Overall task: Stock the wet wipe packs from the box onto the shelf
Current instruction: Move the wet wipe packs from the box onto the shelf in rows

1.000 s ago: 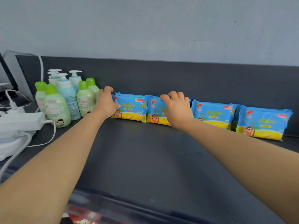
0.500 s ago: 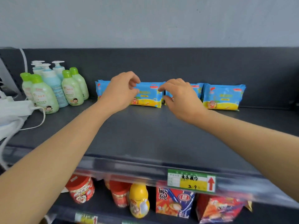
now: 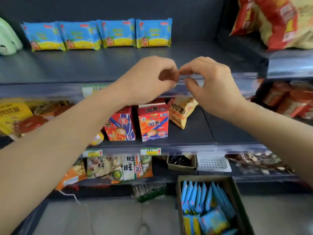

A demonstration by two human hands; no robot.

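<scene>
Left hand [image 3: 149, 78] and right hand [image 3: 213, 85] hover loosely curled, empty, free to fetch more wet wipe packs [image 3: 199, 197] from box [image 3: 236, 190] at 5 o'clock.

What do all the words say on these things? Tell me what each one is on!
"泡芙": on the red carton, middle shelf.
"旺旺": on the snack pack, lower shelf.
"纯切薯": on the chip bag; the rest is unclear.
Wet wipe packs: print too blurred to read.
Price tags: red arrow shows; numbers too blurred.
</scene>
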